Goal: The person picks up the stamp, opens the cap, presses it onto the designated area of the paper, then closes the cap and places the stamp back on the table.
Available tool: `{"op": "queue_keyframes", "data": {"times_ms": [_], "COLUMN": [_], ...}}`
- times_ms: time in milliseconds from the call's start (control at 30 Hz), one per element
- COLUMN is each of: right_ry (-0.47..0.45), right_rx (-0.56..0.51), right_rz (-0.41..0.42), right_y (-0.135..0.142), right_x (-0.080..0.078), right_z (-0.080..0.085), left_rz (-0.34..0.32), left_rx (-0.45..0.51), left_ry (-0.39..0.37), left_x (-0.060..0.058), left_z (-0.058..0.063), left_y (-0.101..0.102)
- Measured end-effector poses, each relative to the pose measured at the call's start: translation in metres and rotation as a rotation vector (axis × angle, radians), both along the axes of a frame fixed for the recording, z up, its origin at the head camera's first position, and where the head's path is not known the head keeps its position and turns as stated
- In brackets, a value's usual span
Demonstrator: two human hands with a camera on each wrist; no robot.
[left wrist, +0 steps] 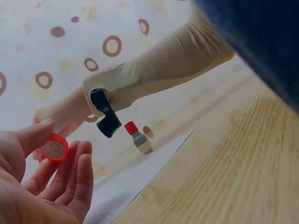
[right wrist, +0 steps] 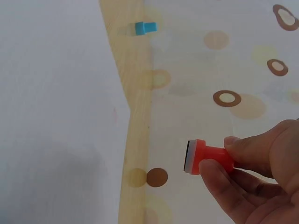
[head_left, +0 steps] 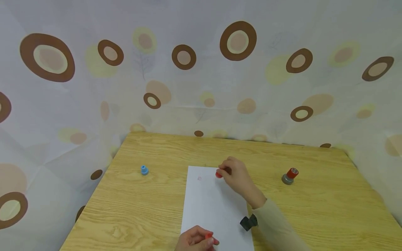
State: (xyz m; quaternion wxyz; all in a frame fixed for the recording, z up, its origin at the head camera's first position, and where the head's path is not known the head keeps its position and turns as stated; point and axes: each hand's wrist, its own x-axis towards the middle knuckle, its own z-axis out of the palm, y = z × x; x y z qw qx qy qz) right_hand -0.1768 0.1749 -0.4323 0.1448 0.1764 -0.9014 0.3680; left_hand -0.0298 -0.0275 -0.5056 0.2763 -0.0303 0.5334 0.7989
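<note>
Evidently to leave its dark face free, the right hand (head_left: 237, 179) pinches the red stamp (right wrist: 211, 151) by its handle, a narrow grip above the paper's (head_left: 213, 205) far end. The left hand (head_left: 195, 240) pinches a red cap (left wrist: 55, 147), perhaps keeping it ready. A faint mark (head_left: 199, 178) sits beyond; blue (head_left: 144, 170) and red-and-grey pieces (head_left: 289, 176) stand aside on the bench (head_left: 141, 209), probably for clearance.

Right grip (head_left: 236, 176) beyond left grip (head_left: 195, 240)
</note>
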Motion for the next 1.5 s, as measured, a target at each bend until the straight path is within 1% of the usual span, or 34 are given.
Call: {"op": "queue_keyframes", "data": {"times_ms": [133,200,300,533,633,767,867,967,1133,1233,1333,1433,1500], "right_ry": [0.006,0.011,-0.002,-0.087,-0.088,-0.05,-0.012,0.016,0.063,0.08,0.077,0.066,0.069], "right_rx": [-0.048,-0.086,-0.142,-0.251,-0.284,-0.311,-0.327,-0.334,-0.32,-0.315,-0.319,-0.327,-0.331], "right_rz": [0.049,0.085,0.143,0.304,0.35,0.402,0.443,0.474,0.492,0.491,0.485,0.479,0.479], "right_y": [-0.005,-0.007,-0.012,-0.026,-0.031,-0.037,-0.039,-0.041,-0.042,-0.042,-0.042,-0.042,-0.042], "right_x": [0.017,0.027,0.041,0.077,0.091,0.104,0.11,0.113,0.114,0.114,0.114,0.115,0.115], "right_z": [0.012,0.016,0.021,0.027,0.026,0.022,0.018,0.013,0.009,0.007,0.006,0.006,0.006], "left_rz": [0.067,0.088,0.096,0.115,0.122,0.109,0.097,0.083,0.063,0.073,0.092,0.113,0.12], "left_rx": [0.018,0.024,0.047,0.111,0.15,0.219,0.258,0.27,0.279,0.276,0.278,0.287,0.304], "left_ry": [0.004,0.0,-0.002,0.011,0.009,0.026,0.037,0.042,0.06,0.057,0.056,0.084,0.115], "left_x": [-0.002,-0.003,-0.004,-0.004,-0.004,-0.005,-0.004,-0.004,-0.005,-0.005,-0.004,-0.004,-0.004], "left_z": [-0.001,-0.002,-0.003,-0.002,-0.001,-0.001,-0.001,-0.001,-0.002,-0.001,-0.002,-0.002,-0.002], "left_y": [-0.001,-0.002,-0.003,-0.004,-0.006,-0.008,-0.009,-0.01,-0.011,-0.011,-0.011,-0.011,-0.011]}}
